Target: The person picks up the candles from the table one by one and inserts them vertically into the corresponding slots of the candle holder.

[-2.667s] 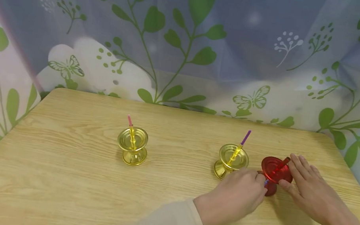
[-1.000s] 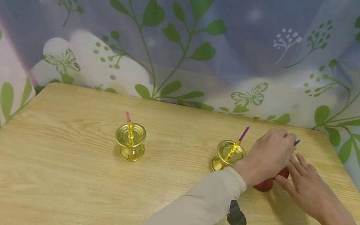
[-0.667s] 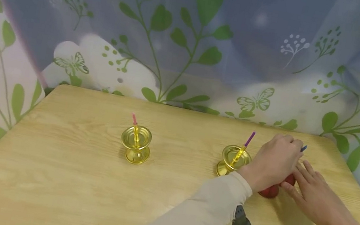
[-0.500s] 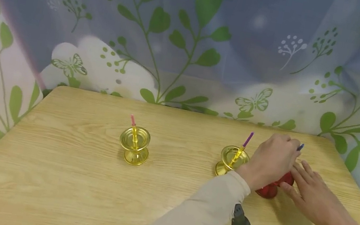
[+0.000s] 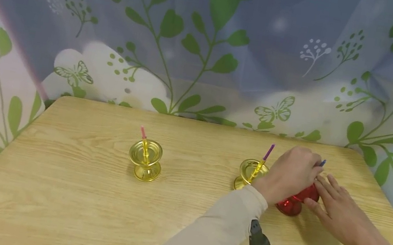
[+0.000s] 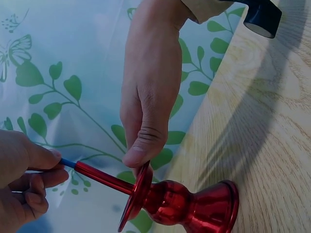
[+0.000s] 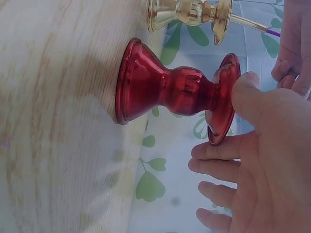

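My left hand (image 5: 292, 170) pinches a thin blue candle (image 6: 67, 163) between thumb and fingertip. In the left wrist view, the candle's lower end meets the top of the red tube that rises from a shiny red candle holder (image 6: 167, 201). My right hand (image 7: 277, 141) grips the rim of the holder's dish between thumb and index finger, the other fingers stretched out beside it. The holder's base (image 7: 141, 82) stands upright on the table. From the head, my left hand covers most of the red dish and tube; only the candle's blue tip (image 5: 323, 163) shows past the fingers.
Just left of the red holder stands a gold candle holder (image 5: 242, 184) with a purple candle (image 5: 269, 152), partly behind my left wrist. Another gold holder (image 5: 146, 171) with a pink candle (image 5: 143, 132) stands further left. A leaf-patterned cloth (image 5: 208, 54) hangs behind the wooden table (image 5: 86, 208).
My left hand has risen from beside the red holder's stem to the top of its tube with the blue candle. My right hand stays at the dish rim. The head view shifts slightly.
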`<state>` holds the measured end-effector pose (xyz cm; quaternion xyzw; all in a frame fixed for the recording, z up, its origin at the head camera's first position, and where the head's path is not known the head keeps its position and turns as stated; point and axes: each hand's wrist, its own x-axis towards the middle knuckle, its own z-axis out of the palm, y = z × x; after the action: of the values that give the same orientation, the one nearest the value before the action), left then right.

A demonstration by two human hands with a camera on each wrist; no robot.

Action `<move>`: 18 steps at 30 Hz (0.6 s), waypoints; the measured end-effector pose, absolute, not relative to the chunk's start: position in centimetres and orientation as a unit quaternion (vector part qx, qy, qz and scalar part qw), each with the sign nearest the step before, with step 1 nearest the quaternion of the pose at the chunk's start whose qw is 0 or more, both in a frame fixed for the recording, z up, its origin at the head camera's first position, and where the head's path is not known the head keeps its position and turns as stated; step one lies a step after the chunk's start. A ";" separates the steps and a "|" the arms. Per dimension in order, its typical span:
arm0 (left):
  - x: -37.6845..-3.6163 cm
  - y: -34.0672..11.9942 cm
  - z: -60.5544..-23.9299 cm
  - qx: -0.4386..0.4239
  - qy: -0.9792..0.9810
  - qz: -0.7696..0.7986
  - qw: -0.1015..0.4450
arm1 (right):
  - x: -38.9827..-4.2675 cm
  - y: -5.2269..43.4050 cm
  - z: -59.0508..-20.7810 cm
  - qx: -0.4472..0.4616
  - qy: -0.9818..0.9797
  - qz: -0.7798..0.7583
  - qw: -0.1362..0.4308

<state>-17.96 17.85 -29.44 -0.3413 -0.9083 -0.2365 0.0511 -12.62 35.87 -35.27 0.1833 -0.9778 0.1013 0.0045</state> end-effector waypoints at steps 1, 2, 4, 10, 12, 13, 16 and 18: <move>-18.0 17.8 -29.5 -0.342 -0.908 -0.237 0.050 | -12.6 35.9 -35.2 0.183 -0.978 0.102 0.002; -18.0 17.8 -29.5 -0.343 -0.908 -0.237 0.049 | -12.7 35.9 -35.2 0.183 -0.978 0.102 0.001; -18.0 17.9 -29.5 -0.347 -0.909 -0.225 0.053 | -12.7 35.9 -35.2 0.182 -0.978 0.104 -0.001; -17.9 17.9 -29.7 -0.366 -0.908 -0.184 0.085 | -12.7 35.8 -35.1 0.180 -0.978 0.104 -0.001; -17.9 17.9 -29.8 -0.368 -0.906 -0.189 0.089 | -12.7 35.8 -35.1 0.180 -0.978 0.105 -0.001; -17.8 17.8 -29.8 -0.368 -0.905 -0.192 0.090 | -12.7 35.8 -35.1 0.180 -0.978 0.105 -0.002; -17.7 17.8 -29.9 -0.371 -0.904 -0.191 0.093 | -12.7 35.8 -35.1 0.177 -0.978 0.107 -0.008; -17.7 17.8 -29.9 -0.370 -0.904 -0.193 0.089 | -12.6 35.8 -35.1 0.174 -0.978 0.110 -0.013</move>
<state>-17.68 17.75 -29.92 -0.3704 -0.9042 -0.1933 0.0892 -12.65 35.78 -35.08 0.1745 -0.9784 0.1097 -0.0134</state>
